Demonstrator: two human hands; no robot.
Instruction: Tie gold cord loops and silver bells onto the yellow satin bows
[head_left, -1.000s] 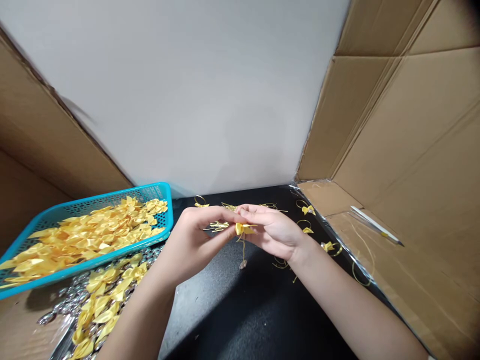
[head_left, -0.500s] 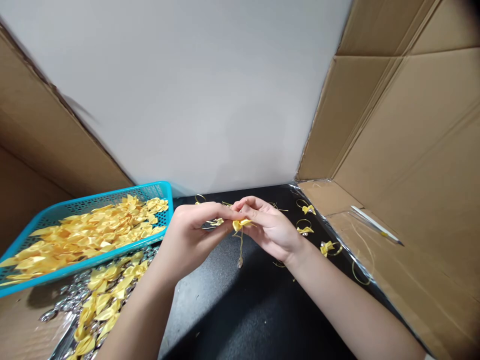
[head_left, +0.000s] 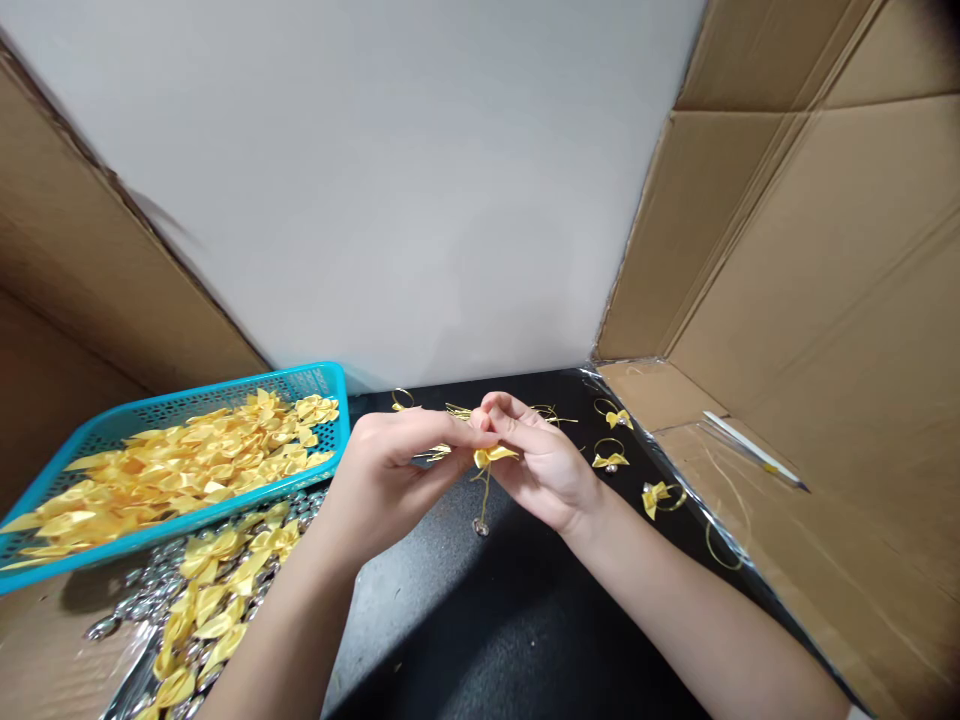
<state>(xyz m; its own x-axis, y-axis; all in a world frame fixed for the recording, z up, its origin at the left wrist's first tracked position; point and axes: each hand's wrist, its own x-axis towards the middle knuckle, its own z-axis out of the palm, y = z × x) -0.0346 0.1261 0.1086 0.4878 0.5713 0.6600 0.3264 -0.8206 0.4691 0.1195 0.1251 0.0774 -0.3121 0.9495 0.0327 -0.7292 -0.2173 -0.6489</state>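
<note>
The yellow bow, a shiny bead dangling under it, is pinched in the left hand above the black table, while the right hand curls beside it, gripping what I can't tell, with 3 more bows lying to the right and a blue basket of yellow ribbons left.

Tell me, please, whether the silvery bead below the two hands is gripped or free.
Free: the silvery bead is at the end of a yellow cord below the yellow bow; no finger touches it.
</note>
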